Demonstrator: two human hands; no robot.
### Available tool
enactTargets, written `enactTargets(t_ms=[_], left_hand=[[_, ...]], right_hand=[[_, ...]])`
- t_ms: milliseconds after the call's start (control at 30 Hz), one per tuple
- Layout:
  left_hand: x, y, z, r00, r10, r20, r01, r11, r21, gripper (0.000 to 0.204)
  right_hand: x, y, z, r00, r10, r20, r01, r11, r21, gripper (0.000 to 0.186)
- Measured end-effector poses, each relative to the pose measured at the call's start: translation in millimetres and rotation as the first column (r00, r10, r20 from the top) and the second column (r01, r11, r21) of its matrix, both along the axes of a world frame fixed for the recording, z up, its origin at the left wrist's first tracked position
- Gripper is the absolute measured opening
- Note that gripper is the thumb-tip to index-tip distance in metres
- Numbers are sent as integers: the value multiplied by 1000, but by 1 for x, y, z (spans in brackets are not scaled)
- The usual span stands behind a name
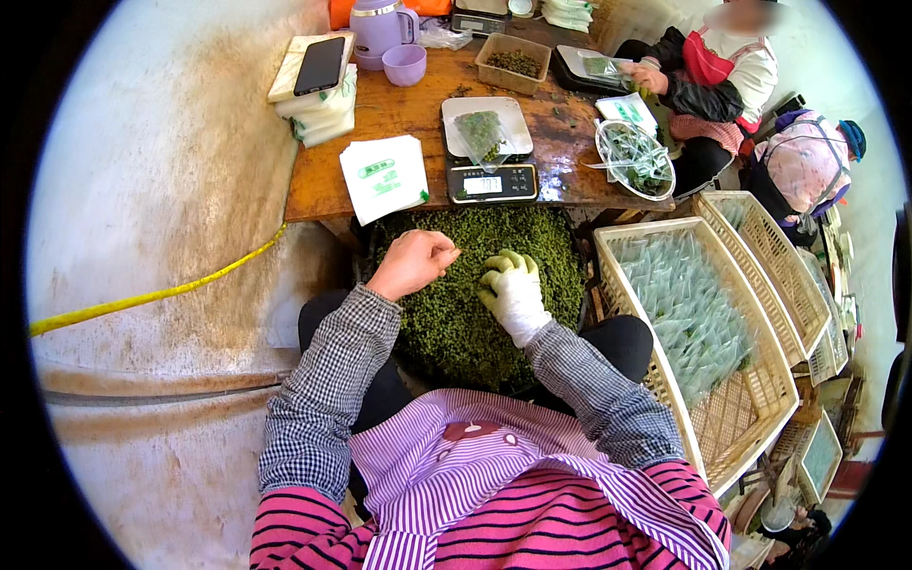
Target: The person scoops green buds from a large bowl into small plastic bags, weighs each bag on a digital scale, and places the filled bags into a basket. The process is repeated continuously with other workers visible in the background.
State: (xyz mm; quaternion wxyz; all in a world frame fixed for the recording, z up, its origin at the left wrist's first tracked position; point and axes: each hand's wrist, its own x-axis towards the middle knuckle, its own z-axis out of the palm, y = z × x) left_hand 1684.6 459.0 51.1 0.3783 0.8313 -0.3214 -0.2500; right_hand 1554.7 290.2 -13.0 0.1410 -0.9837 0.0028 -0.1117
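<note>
My bare left hand point(415, 263) is above the left part of a big heap of small green berries point(465, 351), its fingers curled together; anything in them is hidden. My right hand point(515, 294) wears a white glove stained green at the fingertips. Its fingers are bent and apart, low over the berries, with nothing visibly held. Beyond the heap, a digital scale point(493, 183) stands on the table, a clear bag of green berries point(483, 136) lying on its pan. Left of the scale is a stack of flat white printed bags point(384, 177).
The wooden table point(318, 190) also bears a phone point(319, 66) on packs of bags, a purple jug point(376, 33), a purple cup point(405, 65), a tub of berries point(514, 64) and a basket point(635, 160). Crates point(698, 237) of filled bags stand right. A co-worker point(727, 76) handles a bag.
</note>
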Motion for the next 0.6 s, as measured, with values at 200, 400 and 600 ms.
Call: enactTargets(t_ms=[200,400,600], left_hand=[[-5,9,-18,985,92,-147,-99,994,-45,22],[2,-3,-21,988,114,-109,-131,978,-162,22],[-3,-11,-14,993,72,-93,-84,988,-133,25]], right_hand=[[-2,-15,14,959,-246,-143,278,695,663,15],[-2,-30,50,921,-210,-328,318,-80,945,31],[6,-33,62,921,-223,-321,296,-139,945,32]])
